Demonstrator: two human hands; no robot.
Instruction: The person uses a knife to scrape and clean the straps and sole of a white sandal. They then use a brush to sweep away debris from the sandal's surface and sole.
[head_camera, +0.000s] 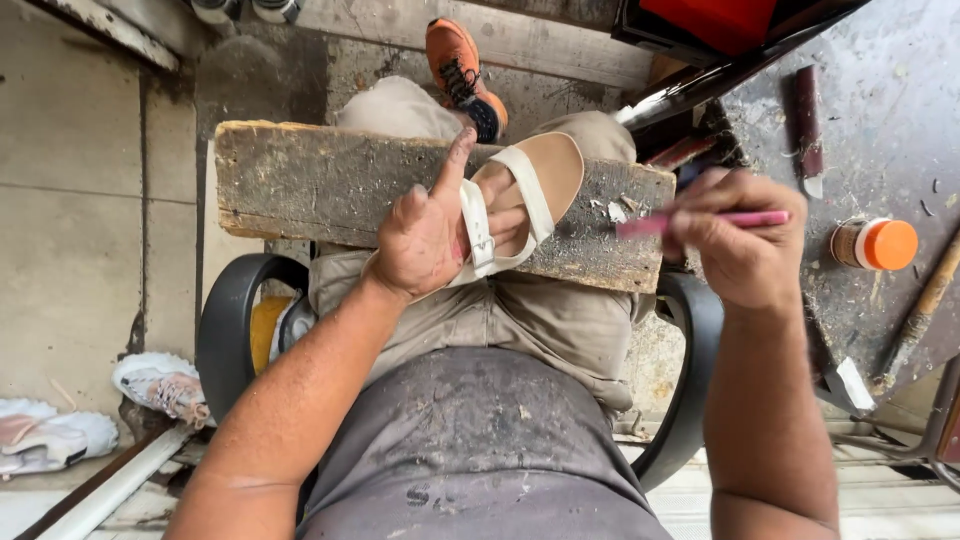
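Observation:
A white strapped sandal (540, 175) lies on a worn wooden board (300, 180) that rests across my lap. My left hand (425, 235) holds the sandal by its heel straps, with the index finger raised. At the board's right end, my right hand (740, 235) grips a thin pink stick-like tool (690, 222) pointing left toward the sandal. The tool is blurred, and its tip stays clear of the sandal.
A dirty round table (880, 130) stands at the right with an orange-capped bottle (875, 243), a dark tool (808, 125) and a wooden-handled tool (920, 310). White shoes (160, 385) lie on the floor at the left. I sit in a black-armed chair (225, 330).

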